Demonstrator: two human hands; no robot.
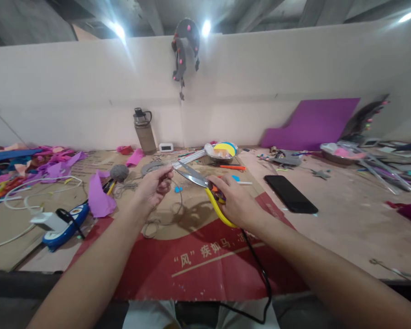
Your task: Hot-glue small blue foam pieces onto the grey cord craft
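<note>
Head view: two hands over one red-and-tan cardboard sheet [150,274] on the bench [349,228]; right grip [233,197] grasps one pair of yellow-handled scissors [196,178], blades parted, tips just beside the left grip [159,183], which pinches one grey yarn strand [181,201] trailing to the sheet. Around: one yarn ball [119,172], one bottle [145,135], one phone [290,194], two bowls [222,160].

Left hand [155,188], right hand [235,197] — both curled
</note>
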